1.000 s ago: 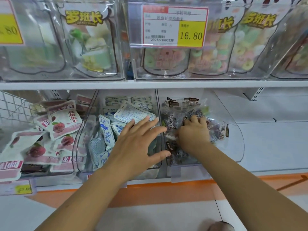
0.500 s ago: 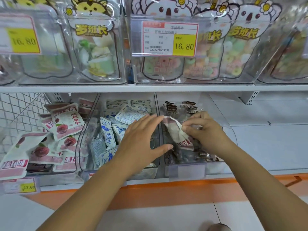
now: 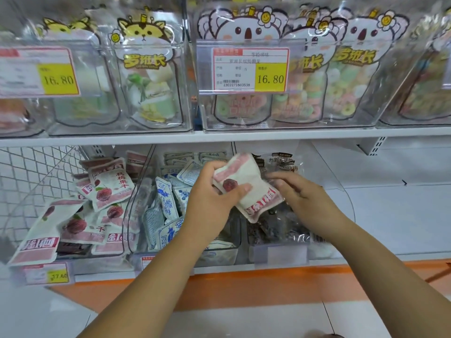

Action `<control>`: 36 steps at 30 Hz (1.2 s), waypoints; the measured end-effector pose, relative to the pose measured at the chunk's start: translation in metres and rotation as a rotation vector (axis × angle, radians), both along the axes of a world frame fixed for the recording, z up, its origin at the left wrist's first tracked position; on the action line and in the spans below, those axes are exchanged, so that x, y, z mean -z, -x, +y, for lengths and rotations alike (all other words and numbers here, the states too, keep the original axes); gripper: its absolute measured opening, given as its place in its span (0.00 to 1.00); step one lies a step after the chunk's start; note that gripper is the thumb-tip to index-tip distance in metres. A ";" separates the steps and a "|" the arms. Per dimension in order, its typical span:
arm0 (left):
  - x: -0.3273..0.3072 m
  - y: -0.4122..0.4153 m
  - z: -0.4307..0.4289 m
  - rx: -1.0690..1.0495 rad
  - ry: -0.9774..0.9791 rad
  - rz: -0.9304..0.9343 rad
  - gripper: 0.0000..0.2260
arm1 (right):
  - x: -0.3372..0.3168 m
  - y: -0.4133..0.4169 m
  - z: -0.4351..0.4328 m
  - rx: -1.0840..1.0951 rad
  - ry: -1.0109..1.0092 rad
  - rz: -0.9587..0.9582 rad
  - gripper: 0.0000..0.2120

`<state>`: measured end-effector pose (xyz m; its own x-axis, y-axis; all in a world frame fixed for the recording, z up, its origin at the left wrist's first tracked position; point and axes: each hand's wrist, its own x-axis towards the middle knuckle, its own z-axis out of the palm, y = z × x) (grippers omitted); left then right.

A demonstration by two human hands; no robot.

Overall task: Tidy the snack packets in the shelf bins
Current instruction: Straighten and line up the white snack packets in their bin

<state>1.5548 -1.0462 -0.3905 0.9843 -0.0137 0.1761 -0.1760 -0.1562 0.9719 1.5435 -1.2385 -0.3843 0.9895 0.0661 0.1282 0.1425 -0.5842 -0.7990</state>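
Upper clear bin (image 3: 200,113): pouches printed 罗班长; price tag (image 3: 250,69) reads 16.80.
Lower bins: pink 杨梅果干 packets (image 3: 111,184) left, blue packets (image 3: 166,198) middle, dark packets (image 3: 280,230) right.
Left hand (image 3: 210,201): curled round the pink-and-white packet (image 3: 246,186), which is above the middle-right divider with its long axis running upper-left to lower-right.
Right hand (image 3: 302,193): relaxed and just beside the packet, which it pinched half a second ago.
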 end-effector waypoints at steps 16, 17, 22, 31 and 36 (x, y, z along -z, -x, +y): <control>-0.006 0.005 0.136 -0.435 0.231 0.116 0.07 | 0.021 -0.006 0.051 -0.044 0.425 -0.226 0.16; -0.006 0.007 0.148 -0.472 0.236 0.115 0.08 | 0.023 -0.008 0.060 -0.047 0.429 -0.263 0.17; 0.004 0.006 0.194 -0.619 0.059 0.155 0.18 | 0.034 -0.015 0.102 -0.085 0.492 -0.289 0.16; -0.003 0.029 0.127 -0.222 -0.700 -0.201 0.24 | 0.027 -0.010 0.105 -0.071 0.280 -0.261 0.13; 0.016 0.023 0.057 0.166 -0.869 -0.230 0.27 | 0.023 -0.039 0.028 0.111 0.420 -0.102 0.14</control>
